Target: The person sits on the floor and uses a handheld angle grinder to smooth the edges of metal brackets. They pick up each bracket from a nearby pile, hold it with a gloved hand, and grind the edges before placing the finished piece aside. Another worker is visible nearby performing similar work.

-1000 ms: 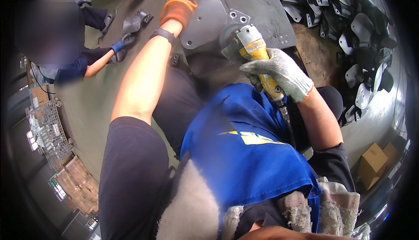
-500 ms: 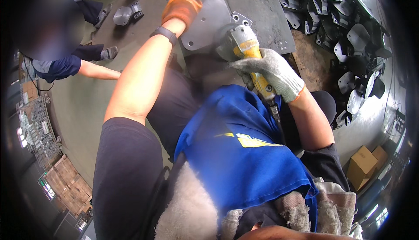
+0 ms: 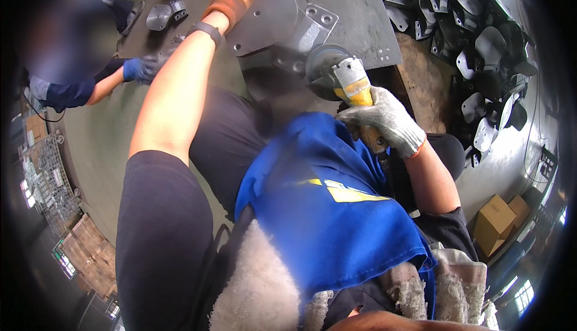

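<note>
My left hand (image 3: 230,1), in an orange glove, is closed on the left edge of a grey metal bracket (image 3: 270,18). That bracket has a broad, rounded plate with several holes and a smaller two-holed block on its right. It rests on a dark steel work surface (image 3: 360,6). My right hand (image 3: 384,117), in a pale knitted glove, is wrapped round the body of a yellow and silver angle grinder (image 3: 353,83). The grinder's round disc (image 3: 321,69) is just short of the bracket, apart from it, near the surface's front edge.
Many similar dark brackets (image 3: 481,48) lie piled at the right. Another bracket (image 3: 161,17) sits on the floor at the far left, close to a co-worker's blue-gloved hand (image 3: 139,69). Cardboard boxes (image 3: 496,223) stand at the lower right.
The grinder has come back toward me, off the bracket. My left hand and the bracket have shifted left, with the bracket turned and its block showing more. The co-worker's gloved hand has appeared.
</note>
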Tool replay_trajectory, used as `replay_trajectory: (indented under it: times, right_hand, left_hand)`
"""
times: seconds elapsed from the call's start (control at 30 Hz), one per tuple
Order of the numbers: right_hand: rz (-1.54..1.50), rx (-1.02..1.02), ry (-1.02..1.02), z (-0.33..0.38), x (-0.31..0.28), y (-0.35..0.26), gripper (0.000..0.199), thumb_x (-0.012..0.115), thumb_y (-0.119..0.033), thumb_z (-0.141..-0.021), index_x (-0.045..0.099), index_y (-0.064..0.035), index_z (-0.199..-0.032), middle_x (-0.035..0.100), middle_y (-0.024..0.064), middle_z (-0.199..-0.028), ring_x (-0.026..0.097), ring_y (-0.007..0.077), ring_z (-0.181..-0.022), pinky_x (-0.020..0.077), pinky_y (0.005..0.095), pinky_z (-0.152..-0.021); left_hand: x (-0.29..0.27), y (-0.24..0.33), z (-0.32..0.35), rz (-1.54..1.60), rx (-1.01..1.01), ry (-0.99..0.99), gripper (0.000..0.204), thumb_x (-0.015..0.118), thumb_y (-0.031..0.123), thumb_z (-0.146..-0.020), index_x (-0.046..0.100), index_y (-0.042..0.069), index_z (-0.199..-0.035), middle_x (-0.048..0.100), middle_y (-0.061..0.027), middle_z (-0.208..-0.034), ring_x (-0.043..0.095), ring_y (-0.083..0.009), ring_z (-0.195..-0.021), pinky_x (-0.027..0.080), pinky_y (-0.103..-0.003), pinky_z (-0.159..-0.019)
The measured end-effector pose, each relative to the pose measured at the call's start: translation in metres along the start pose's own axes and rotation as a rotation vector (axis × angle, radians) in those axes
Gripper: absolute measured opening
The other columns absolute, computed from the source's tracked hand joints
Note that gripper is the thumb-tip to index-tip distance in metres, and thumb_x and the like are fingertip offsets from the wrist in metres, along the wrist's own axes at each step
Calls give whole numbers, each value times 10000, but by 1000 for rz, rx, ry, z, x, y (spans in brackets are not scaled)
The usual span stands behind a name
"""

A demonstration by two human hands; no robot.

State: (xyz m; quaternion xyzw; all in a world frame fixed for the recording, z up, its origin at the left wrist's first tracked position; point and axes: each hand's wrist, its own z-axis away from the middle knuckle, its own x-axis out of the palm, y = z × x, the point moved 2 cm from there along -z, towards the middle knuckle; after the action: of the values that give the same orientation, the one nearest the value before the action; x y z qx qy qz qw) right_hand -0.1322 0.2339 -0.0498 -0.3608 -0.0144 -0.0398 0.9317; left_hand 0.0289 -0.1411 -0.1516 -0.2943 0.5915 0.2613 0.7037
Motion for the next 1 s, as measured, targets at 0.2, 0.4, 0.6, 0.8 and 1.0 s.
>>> replay_trajectory:
  times: [0.2,0.4,0.6,0.8,1.0]
  right_hand:
    - [148,-80,20,-9,4,1,456,865,-347,-787,696,-6,-1038,694,49,-772,644,126,-617,527,283,-590]
    - [235,-19,-3,-18,13,-15,521,866,-419,-786,706,-12,-1070,720,79,-796,684,143,-670,559,308,-647]
    - [275,-9,49,-14,3,-2,549,876,-432,-761,728,-27,-1101,751,90,-867,719,166,-784,572,322,-764]
    - [215,42,44,-11,0,3,548,877,-437,-745,741,-59,-1116,761,98,-924,725,175,-823,573,331,-796]
    - [300,-11,63,-22,-2,-6,543,863,-434,-771,734,-50,-1131,755,114,-924,722,202,-824,572,350,-795]
  left_hand:
    - [8,-8,3,-296,243,92,302,480,181,-993,760,91,-1062,745,-183,-1125,723,-369,-1013,595,-438,-857]
    - [-3,-3,6,15,33,52,387,481,307,-1021,748,26,-1004,734,-216,-1082,688,-385,-1058,562,-427,-906]
    - [0,1,-2,53,51,86,400,485,319,-1024,745,16,-1000,733,-222,-1075,685,-392,-1052,560,-431,-908]
    - [82,-75,-37,57,101,169,390,495,317,-1015,749,23,-994,734,-215,-1077,687,-390,-1050,563,-439,-898]
    - [15,-13,-3,100,-12,124,376,507,322,-1001,754,39,-996,738,-217,-1059,691,-400,-1033,567,-441,-888]
